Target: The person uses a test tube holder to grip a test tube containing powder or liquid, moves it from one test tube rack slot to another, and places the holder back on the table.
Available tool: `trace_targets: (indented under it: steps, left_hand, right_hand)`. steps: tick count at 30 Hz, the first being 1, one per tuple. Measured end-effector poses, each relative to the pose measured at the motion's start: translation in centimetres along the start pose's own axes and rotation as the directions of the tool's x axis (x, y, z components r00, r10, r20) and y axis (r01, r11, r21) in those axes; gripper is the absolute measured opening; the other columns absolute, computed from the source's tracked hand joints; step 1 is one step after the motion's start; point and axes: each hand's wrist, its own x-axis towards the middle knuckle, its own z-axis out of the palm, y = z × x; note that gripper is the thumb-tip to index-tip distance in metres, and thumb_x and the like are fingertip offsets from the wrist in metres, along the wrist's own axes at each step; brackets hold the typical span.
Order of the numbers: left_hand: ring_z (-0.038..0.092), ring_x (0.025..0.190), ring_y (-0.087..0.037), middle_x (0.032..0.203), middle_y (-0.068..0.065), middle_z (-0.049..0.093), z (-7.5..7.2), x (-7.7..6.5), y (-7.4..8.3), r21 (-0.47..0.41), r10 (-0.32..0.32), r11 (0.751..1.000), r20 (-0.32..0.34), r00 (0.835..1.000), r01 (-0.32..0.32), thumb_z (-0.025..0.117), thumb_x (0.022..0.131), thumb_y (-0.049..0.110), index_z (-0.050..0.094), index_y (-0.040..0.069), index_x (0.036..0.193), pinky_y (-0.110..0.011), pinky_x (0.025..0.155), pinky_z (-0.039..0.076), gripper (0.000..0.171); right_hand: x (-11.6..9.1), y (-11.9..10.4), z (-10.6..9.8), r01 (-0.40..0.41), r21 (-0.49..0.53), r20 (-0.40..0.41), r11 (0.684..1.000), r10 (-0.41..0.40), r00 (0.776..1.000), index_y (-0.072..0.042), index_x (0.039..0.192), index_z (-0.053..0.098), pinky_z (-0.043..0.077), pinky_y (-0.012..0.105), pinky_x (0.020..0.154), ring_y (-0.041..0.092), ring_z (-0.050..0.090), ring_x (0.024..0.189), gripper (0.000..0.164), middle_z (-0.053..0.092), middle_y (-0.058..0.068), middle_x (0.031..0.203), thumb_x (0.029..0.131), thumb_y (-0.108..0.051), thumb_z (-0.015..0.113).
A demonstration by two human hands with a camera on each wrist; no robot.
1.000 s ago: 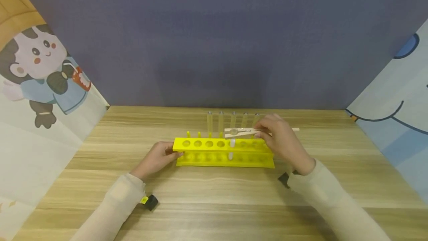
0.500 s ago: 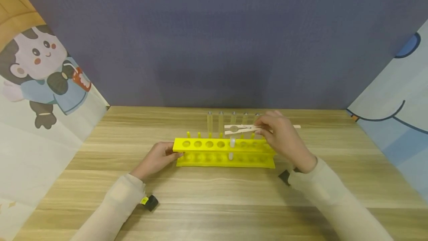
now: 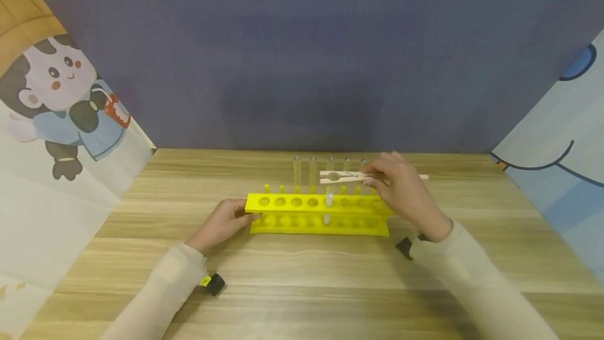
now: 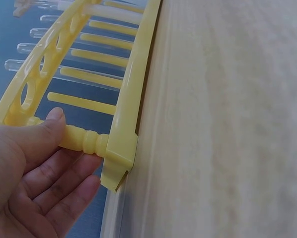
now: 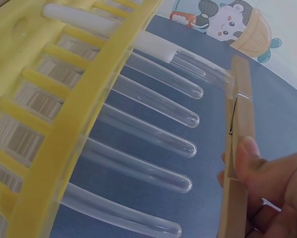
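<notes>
A yellow test tube rack (image 3: 256, 203) stands on the table. My left hand (image 3: 220, 225) grips its left end post (image 4: 81, 139), thumb and fingers round it. With my right hand (image 3: 403, 190) I pinch a wooden test tube clamp (image 3: 351, 176) between thumb and fingers, level above the rack. One test tube (image 5: 156, 47) with white contents sits upright in a rack hole. Its clear top reaches the clamp's end in the right wrist view. Behind it, several clear tubes (image 5: 153, 136) are turned rounded end up along the row of yellow pegs (image 4: 84, 103).
Wood-grain table (image 3: 302, 287) spreads around the rack. A dark blue panel (image 3: 302, 67) rises behind it, with printed cartoon sheets on both sides. Small black devices (image 3: 214, 284) sit at both wrists.
The clamp in my right hand has risen slightly and shifted a little right relative to the rack. My left hand and the white-filled tube keep their places.
</notes>
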Motion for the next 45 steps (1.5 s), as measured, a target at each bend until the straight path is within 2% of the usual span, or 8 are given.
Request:
trace_targets:
  steps: [2,5,9,14,23,32,39,45]
  left_hand:
    - [0.06,0.105,-0.02,0.114,-0.006,0.067,0.0,0.0,0.1,0.0,-0.003,1.0,-0.003,1.0,0.003,0.065,0.089,0.008,0.068,0.008,0.112,-0.042,0.091,0.049,0.024]
    - [0.06,0.103,-0.019,0.113,-0.006,0.067,0.0,0.0,0.2,0.0,-0.003,1.0,-0.004,1.0,0.003,0.064,0.088,0.007,0.068,0.008,0.111,-0.041,0.09,0.049,0.023]
    - [0.06,0.101,-0.018,0.113,-0.006,0.067,0.0,0.0,0.3,-0.004,0.002,1.0,0.001,1.0,-0.002,0.064,0.088,0.006,0.068,0.008,0.111,-0.04,0.089,0.05,0.023]
    - [0.06,0.099,-0.017,0.112,-0.006,0.068,-0.1,-0.1,0.3,0.0,0.013,1.0,-0.001,1.0,-0.013,0.064,0.088,0.006,0.068,0.008,0.111,-0.038,0.087,0.05,0.023]
    - [0.059,0.094,-0.016,0.111,-0.007,0.068,0.0,-0.1,0.2,-0.001,0.013,1.0,-0.006,1.0,-0.013,0.064,0.088,0.006,0.068,0.007,0.111,-0.035,0.083,0.05,0.023]
    - [0.058,0.091,-0.015,0.112,-0.008,0.068,0.0,-0.1,0.1,-0.023,0.008,1.0,0.002,1.0,-0.008,0.064,0.089,0.007,0.068,0.007,0.111,-0.033,0.08,0.05,0.023]
    - [0.059,0.096,-0.015,0.112,-0.007,0.068,0.1,0.0,-0.3,-0.012,0.011,1.0,-0.004,1.0,-0.011,0.065,0.089,0.01,0.068,0.008,0.111,-0.035,0.084,0.05,0.023]
    - [0.059,0.086,-0.013,0.108,-0.005,0.069,0.0,0.1,-0.3,-0.002,0.003,1.0,0.005,1.0,-0.003,0.065,0.089,0.009,0.068,0.008,0.111,-0.031,0.079,0.051,0.023]
  right_hand:
    - [0.0,0.0,-0.1,0.008,0.002,-0.003,1.0,-0.008,1.0,0.001,0.086,0.068,0.046,0.043,0.082,0.02,0.053,0.074,0.016,0.066,0.009,0.083,0.073,0.007,0.074]
    - [0.0,0.0,-0.1,0.003,0.004,0.004,1.0,-0.003,1.0,0.001,0.087,0.068,0.046,0.037,0.071,0.021,0.054,0.076,0.016,0.067,0.009,0.086,0.073,0.008,0.074]
    - [0.0,0.2,-0.1,-0.005,0.011,0.009,1.0,0.005,1.0,0.001,0.088,0.068,0.046,0.038,0.075,0.022,0.056,0.078,0.018,0.067,0.009,0.087,0.073,0.008,0.074]
    - [-0.2,0.3,-0.1,-0.001,0.006,0.009,1.0,0.001,1.0,-0.001,0.09,0.069,0.047,0.035,0.069,0.022,0.055,0.08,0.019,0.067,0.008,0.089,0.073,0.007,0.074]
    - [-0.5,0.4,-0.5,0.013,-0.009,0.005,1.0,-0.013,1.0,-0.001,0.09,0.068,0.049,0.039,0.073,0.025,0.056,0.083,0.018,0.066,0.009,0.089,0.074,0.006,0.074]
    - [-1.4,0.9,-1.1,0.011,-0.039,0.002,0.999,-0.011,1.0,-0.002,0.091,0.068,0.05,0.039,0.07,0.022,0.057,0.082,0.022,0.066,0.007,0.088,0.072,0.006,0.076]
    - [-2.2,1.6,-1.5,0.005,-0.071,-0.015,0.997,-0.006,1.0,-0.001,0.09,0.068,0.049,0.038,0.068,0.021,0.056,0.079,0.023,0.066,0.007,0.087,0.07,0.005,0.078]
    - [-3.2,2.4,-2.0,-0.019,-0.091,-0.01,0.996,0.018,1.0,-0.002,0.092,0.069,0.05,0.038,0.068,0.021,0.058,0.08,0.021,0.065,0.006,0.089,0.073,0.003,0.077]
